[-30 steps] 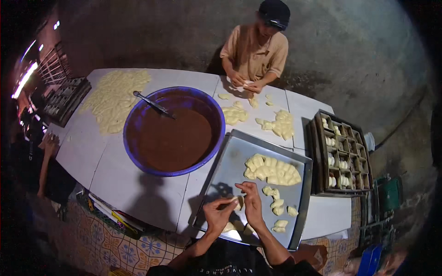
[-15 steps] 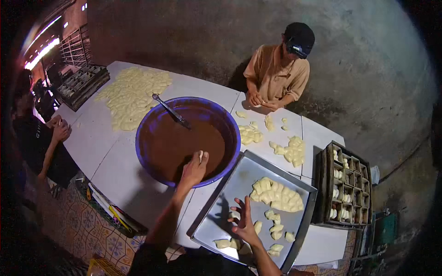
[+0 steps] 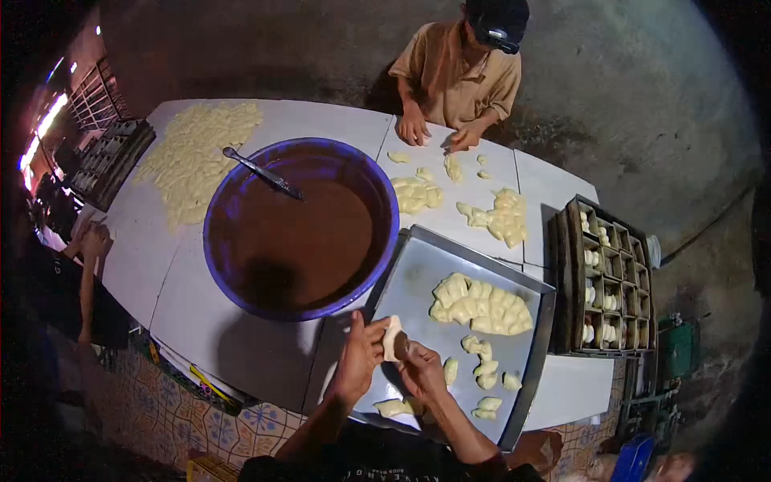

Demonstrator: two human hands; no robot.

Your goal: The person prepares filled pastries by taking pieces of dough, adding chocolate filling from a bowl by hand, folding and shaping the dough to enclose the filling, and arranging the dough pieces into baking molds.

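A flattened piece of pale dough (image 3: 391, 334) with a dab of brown filling on it is held up over the near left side of a metal tray (image 3: 418, 261). My left hand (image 3: 359, 358) grips the dough with its fingertips. My right hand (image 3: 426, 374) pinches it from the other side, close to the brown dab. On the tray lie a cluster of dough pieces (image 3: 482, 305) and several loose pieces. Beyond my left hand is a blue basin (image 3: 210, 257) of smooth brown filling (image 3: 313, 241), a metal spoon (image 3: 265, 172) leaning inside it.
A compartmented mold box (image 3: 614, 277) with dough in some cells stands right of the tray. Another dark mold box (image 3: 112, 157) is at the far left, near spread dough pieces (image 3: 201, 153). A person (image 3: 458, 76) works dough across the white table (image 3: 281, 357); another person's hands (image 3: 92, 241) show at left.
My left hand has left the basin and come to the tray, meeting my right hand at the dough. My right hand's fingers have closed. The person opposite has lowered their hands to the table.
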